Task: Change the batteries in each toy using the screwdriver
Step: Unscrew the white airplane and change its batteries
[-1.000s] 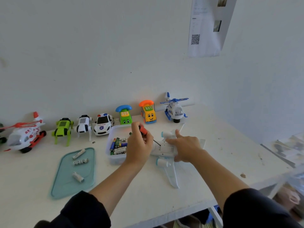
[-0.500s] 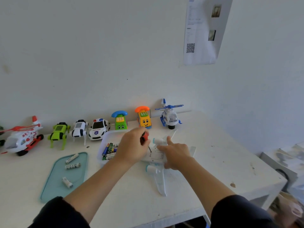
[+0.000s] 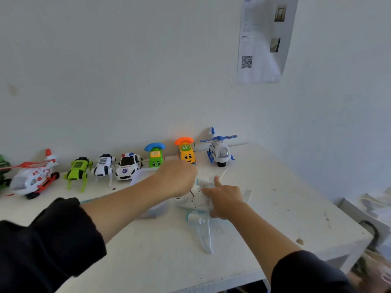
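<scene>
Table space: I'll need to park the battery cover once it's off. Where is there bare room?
The white table is bare right of the toy plane, out to the right edge, and along the near edge between the forearms. It is crowded at the back wall, where toys stand in a row, and left of the plane, by the plastic tub.

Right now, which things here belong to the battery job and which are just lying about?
In use:
- left hand gripping the screwdriver, only its shaft showing
- right hand resting on the white toy airplane
- clear battery box, contents hidden by the arm

Waiting their turn along the wall:
- blue helicopter
- orange-topped phone car
- blue-topped phone car
- police car

Just lying about:
- QR sheet
</scene>
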